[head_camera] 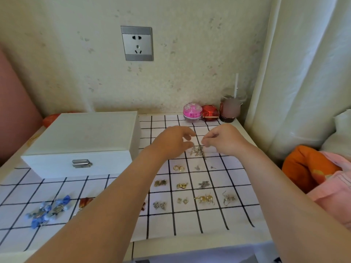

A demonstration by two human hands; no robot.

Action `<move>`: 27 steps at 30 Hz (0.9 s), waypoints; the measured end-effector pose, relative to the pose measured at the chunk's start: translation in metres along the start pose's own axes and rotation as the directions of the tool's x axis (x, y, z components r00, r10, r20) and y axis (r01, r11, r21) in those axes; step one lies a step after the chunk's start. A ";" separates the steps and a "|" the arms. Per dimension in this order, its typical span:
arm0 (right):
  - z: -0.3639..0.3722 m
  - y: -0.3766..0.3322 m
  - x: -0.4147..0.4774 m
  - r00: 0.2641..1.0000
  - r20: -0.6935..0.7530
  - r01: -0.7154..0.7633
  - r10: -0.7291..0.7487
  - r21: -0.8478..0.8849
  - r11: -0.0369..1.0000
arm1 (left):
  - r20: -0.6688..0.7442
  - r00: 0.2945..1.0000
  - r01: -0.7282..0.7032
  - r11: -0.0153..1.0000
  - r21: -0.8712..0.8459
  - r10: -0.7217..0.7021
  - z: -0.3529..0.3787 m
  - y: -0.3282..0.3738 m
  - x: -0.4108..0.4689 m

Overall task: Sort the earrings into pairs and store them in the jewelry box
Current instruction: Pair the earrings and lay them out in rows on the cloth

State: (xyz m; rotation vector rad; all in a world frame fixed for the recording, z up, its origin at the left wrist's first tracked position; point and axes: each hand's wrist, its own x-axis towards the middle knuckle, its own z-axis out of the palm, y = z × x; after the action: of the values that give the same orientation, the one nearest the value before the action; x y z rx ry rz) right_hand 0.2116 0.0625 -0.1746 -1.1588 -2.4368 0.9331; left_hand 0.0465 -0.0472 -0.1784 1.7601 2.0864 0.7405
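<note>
Both hands hover over the far middle of the bench (pixel 209 249), which is covered by a white cloth with a black grid (pixel 212 221). The left hand (pixel 174 141) is released, with its fingers loosely curved and a gap between thumb and forefinger, just left of a small pile of unsorted earrings (pixel 194 151). The right hand (pixel 222 141) pinches the top of a dark dangling earring (pixel 203 152), which hangs down onto that pile.

Nearer the person, sorted pairs lie in separate squares, among them gold hoops (pixel 179 168). Blue tassel earrings (pixel 49 211) and amber earrings (pixel 85 203) lie at the left.

The white jewelry box (pixel 81 141) stands closed on the left of the bench, its metal latch (pixel 81 163) facing the person. A pink round tin (pixel 192 112), a red box (pixel 209 112) and a drink cup with a straw (pixel 230 109) stand against the wall.
</note>
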 end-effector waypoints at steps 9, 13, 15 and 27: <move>0.004 -0.026 -0.005 0.997 0.014 -0.071 0.072 0.458 0.886 | -0.193 0.981 -0.045 0.928 -0.371 -0.030 -0.014 0.012 0.001; 0.009 -0.020 0.004 0.997 -0.053 -0.037 0.051 0.240 0.970 | -0.193 0.975 0.052 0.954 -0.295 -0.112 -0.021 0.002 0.002; 0.011 -0.008 0.010 0.998 -0.056 -0.029 0.029 -0.001 1.000 | -0.158 0.980 0.093 0.978 -0.185 -0.123 -0.024 -0.005 0.000; 0.023 -0.014 0.008 0.991 0.001 -0.127 0.130 -0.218 0.968 | -0.008 0.979 0.199 0.948 0.248 -0.203 -0.029 -0.007 -0.030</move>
State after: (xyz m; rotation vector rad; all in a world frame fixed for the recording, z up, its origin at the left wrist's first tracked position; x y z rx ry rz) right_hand 0.1868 0.0524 -0.1827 -1.4029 -2.5524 0.7241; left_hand 0.0308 -0.0829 -0.1618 1.6292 2.3884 0.4203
